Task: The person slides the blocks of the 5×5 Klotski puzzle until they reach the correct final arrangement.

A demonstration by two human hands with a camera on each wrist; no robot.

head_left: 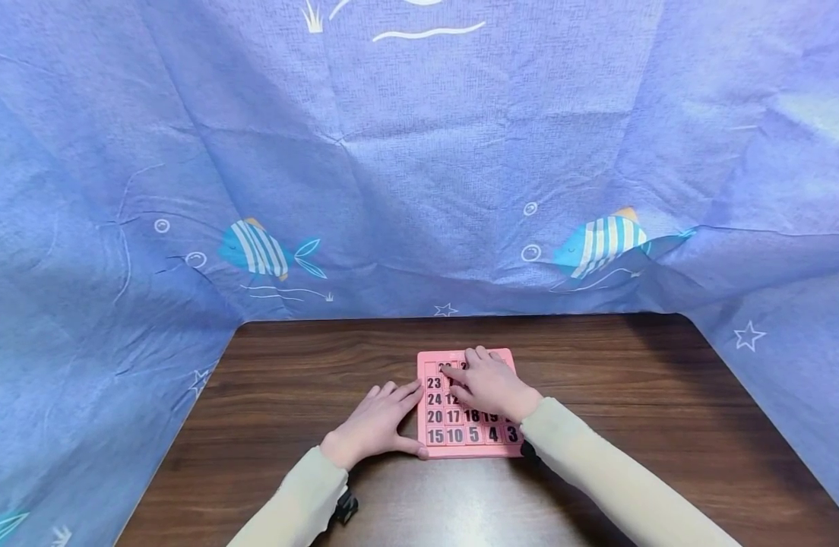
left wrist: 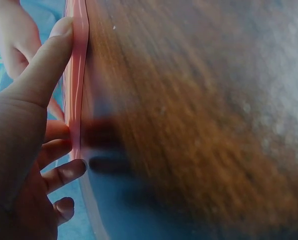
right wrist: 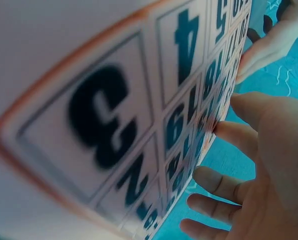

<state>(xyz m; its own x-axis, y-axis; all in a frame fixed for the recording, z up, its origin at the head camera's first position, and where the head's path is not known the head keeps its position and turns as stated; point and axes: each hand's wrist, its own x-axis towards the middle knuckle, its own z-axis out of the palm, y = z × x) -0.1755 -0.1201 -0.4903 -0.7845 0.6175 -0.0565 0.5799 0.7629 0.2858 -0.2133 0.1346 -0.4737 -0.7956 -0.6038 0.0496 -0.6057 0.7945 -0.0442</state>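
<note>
A pink sliding number puzzle [head_left: 429, 355] with black-numbered square tiles lies flat on the table. Its top-left slot holds no tile. My left hand [head_left: 375, 424] rests along the puzzle's left edge, thumb at the lower corner and fingertips higher up; in the left wrist view the thumb and fingers touch the pink side [left wrist: 80, 75]. My right hand [head_left: 491, 384] reaches over the upper part, its index fingertip at a top-row tile beside that slot. That hand hides several upper and right-hand tiles. The right wrist view shows its fingers [right wrist: 223, 182] extended beyond the large 3 tile [right wrist: 101, 117].
The dark wood-grain table [head_left: 310, 365] stretches out around the puzzle. Behind and at both sides hangs a blue cloth [head_left: 419, 190] printed with striped fish, bubbles and stars. It meets the table's far edge. A black wrist strap [head_left: 346, 505] shows by the left sleeve.
</note>
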